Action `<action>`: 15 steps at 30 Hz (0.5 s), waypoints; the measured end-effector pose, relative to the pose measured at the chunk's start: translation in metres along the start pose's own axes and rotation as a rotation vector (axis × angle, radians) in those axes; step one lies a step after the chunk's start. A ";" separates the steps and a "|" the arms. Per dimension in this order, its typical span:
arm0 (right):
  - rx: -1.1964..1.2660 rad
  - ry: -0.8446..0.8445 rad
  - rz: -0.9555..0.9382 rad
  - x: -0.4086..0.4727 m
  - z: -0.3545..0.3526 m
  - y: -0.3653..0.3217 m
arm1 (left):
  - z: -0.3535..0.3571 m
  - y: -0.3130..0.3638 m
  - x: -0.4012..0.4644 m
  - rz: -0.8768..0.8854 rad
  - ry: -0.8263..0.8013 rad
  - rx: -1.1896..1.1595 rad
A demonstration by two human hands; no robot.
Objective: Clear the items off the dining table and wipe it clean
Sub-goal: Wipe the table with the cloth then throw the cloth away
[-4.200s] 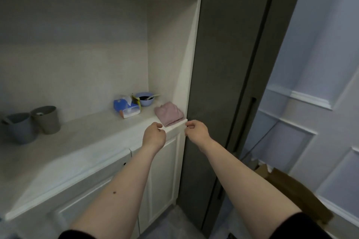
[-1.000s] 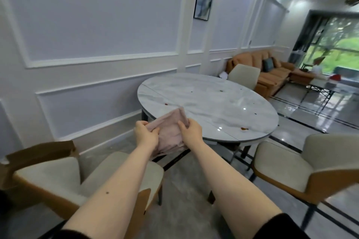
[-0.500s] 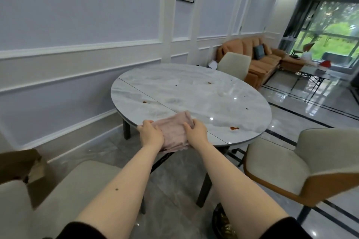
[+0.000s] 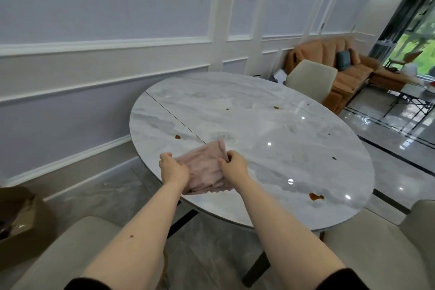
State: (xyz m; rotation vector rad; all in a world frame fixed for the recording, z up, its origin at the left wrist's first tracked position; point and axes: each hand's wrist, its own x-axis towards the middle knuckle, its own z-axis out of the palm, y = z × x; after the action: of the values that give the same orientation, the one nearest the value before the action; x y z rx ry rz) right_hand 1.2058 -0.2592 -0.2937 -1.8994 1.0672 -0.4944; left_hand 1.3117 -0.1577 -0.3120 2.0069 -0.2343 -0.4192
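A folded pink cloth (image 4: 206, 169) is held between both hands over the near left edge of the round marble dining table (image 4: 259, 129). My left hand (image 4: 173, 168) grips the cloth's left side and my right hand (image 4: 234, 167) pinches its right side. No dishes stand on the tabletop. Several small brown stains dot it, such as a stain near the cloth (image 4: 177, 136) and a larger stain at the near right (image 4: 316, 196).
Cream chairs stand near left (image 4: 58, 254), near right (image 4: 386, 249) and at the far side (image 4: 310, 79). A brown cardboard box (image 4: 21, 223) sits on the floor at left. An orange sofa (image 4: 341, 66) lies beyond; the panelled wall runs along the table's left.
I took the pink cloth from the cabinet shelf and carried it to the table. Over the last second the table has come closer and the cloth now hangs above its edge.
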 end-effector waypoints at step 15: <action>0.040 0.012 -0.337 0.217 0.060 -0.022 | 0.074 -0.002 0.196 -0.070 -0.003 0.064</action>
State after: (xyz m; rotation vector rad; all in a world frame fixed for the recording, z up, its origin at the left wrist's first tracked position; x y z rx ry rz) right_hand 1.3768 -0.4044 -0.3232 -2.0517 0.7383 -0.7114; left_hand 1.4630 -0.2845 -0.3821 2.0820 -0.1815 -0.4640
